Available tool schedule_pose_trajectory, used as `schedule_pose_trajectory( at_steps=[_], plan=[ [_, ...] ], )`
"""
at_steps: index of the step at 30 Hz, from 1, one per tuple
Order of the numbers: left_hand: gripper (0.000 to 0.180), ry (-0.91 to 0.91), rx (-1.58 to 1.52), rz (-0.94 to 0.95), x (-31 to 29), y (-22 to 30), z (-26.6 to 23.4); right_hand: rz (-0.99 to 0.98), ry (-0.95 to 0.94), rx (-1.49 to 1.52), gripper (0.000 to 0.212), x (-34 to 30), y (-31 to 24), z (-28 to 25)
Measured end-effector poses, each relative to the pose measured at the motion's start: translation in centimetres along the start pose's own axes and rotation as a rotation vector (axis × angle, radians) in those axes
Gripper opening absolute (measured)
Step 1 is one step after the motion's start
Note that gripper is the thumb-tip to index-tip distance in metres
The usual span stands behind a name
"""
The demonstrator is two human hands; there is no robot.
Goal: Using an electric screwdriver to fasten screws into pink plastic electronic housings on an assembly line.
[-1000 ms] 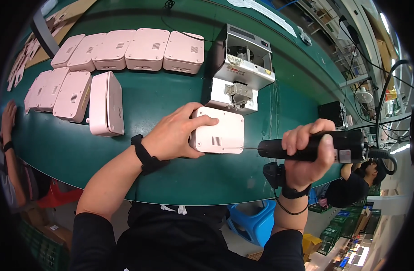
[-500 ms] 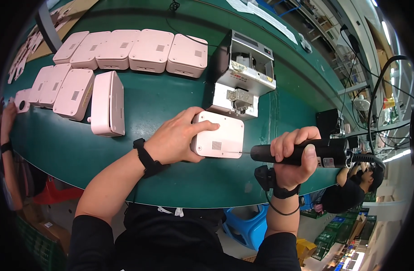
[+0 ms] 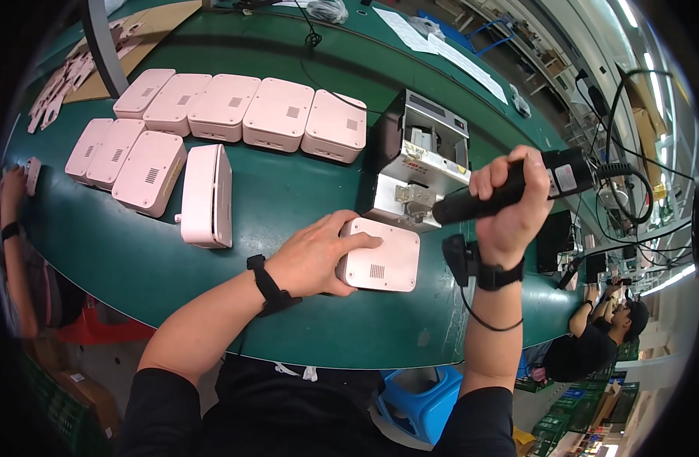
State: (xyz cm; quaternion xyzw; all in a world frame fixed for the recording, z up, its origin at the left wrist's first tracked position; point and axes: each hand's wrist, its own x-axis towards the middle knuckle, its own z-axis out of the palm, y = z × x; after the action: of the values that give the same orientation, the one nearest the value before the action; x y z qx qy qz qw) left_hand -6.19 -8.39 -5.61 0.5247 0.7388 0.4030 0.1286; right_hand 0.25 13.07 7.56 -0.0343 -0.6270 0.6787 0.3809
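My left hand [image 3: 313,255] grips the left end of a pale pink plastic device housing [image 3: 391,263], which lies on the green table with a vent grille and corner screw holes facing up. Wrapped round a black corded electric screwdriver [image 3: 509,190], my right hand [image 3: 517,186] is raised to the right of the housing. The screwdriver's front end points left, at the metal pickup part of a screw feeder [image 3: 422,152]. Whether its bit touches the feeder cannot be made out. Both my wrists wear black straps.
Several more pink housings [image 3: 277,110] stand in two rows at the left back, and one housing [image 3: 208,198] stands on edge. Flat pink pieces [image 3: 71,72] lie on cardboard at the far left. Another person's hand [image 3: 14,183] is at the left edge; a person in black [image 3: 593,343] sits at right.
My right hand has lifted the screwdriver off the housing's lower right corner and moved it up to the screw feeder. My left hand still grips the housing. The whole view has shifted.
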Motion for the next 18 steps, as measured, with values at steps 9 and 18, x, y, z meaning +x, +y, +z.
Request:
schedule_pose_trajectory(
  at_steps=[9,18],
  plan=[
    [0.073,0.008,0.01,-0.002,0.3,-0.6,-0.2,0.022,-0.179,0.112,0.033,-7.1,-4.0,0.8],
    [0.073,0.005,0.019,-0.004,0.1,-0.6,0.2,0.061,-0.183,0.046,0.036,-8.9,-3.0,0.4]
  ],
)
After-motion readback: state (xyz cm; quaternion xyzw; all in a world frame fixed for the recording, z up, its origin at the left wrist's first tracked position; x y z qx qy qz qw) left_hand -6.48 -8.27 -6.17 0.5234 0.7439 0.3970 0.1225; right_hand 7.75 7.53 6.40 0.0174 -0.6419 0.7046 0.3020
